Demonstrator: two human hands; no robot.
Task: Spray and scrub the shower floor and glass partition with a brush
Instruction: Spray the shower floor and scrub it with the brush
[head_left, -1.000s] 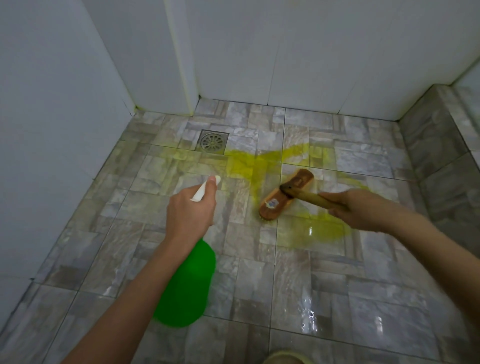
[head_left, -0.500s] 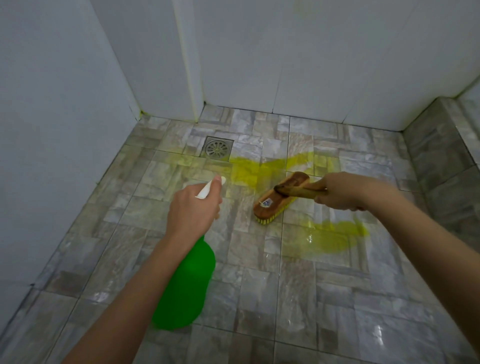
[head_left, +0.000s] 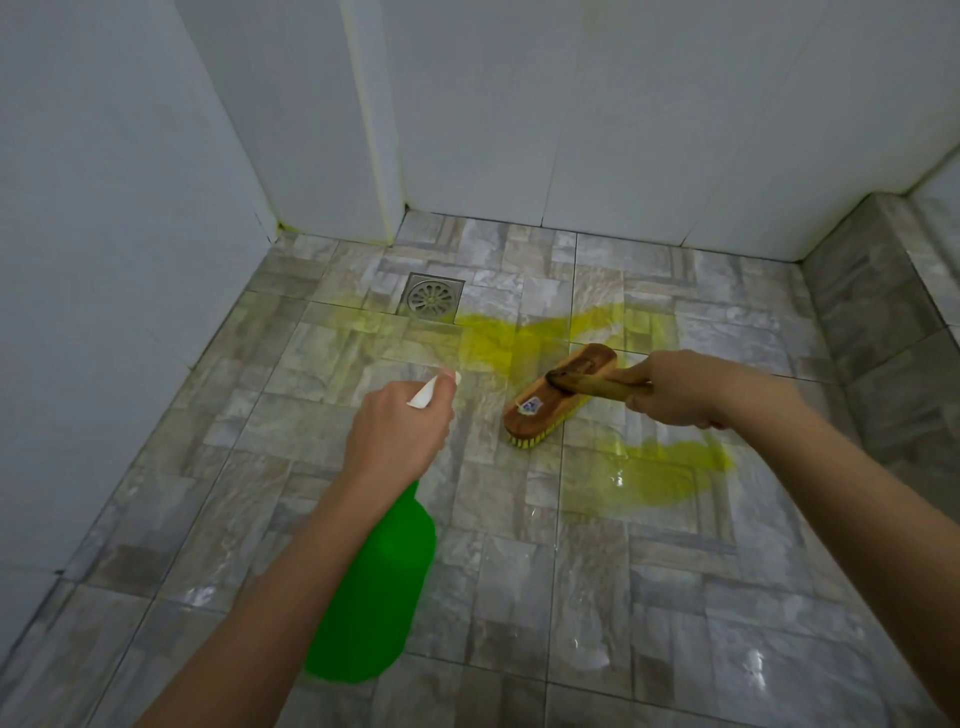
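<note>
Far left, a plain white wall meeting the grey patterned tile floor, wet and glossy in patches. Next, seen from the back, the left hand wrapped round the neck of a green spray bottle, fingers curled close together beneath the white nozzle; probably one of them on the trigger, but hidden behind the knuckles, so cannot tell. Bottle slung under the forearm, long axis running from its base near the viewer up and away to the nozzle, pointing forward and a little right. Beyond the nozzle, near the back wall, a square metal drain set in the floor, with a streak of yellow-green liquid spreading from just beside it toward the right. Right of the nozzle and apart from it, a wooden brush standing bristles-down on the tiles at the near edge of that streak, yellow bristles showing along the lower edge, a small label on its back. Long axis of the head slanting from near-left to far-right. From the middle of the head, a wooden handle running rightward into the right hand, gripped with fingers curled tight round it and thumb lying along the top. Below that hand, a second yellow-green puddle on the floor. Far right, a raised kerb in the same grey tile.
</note>
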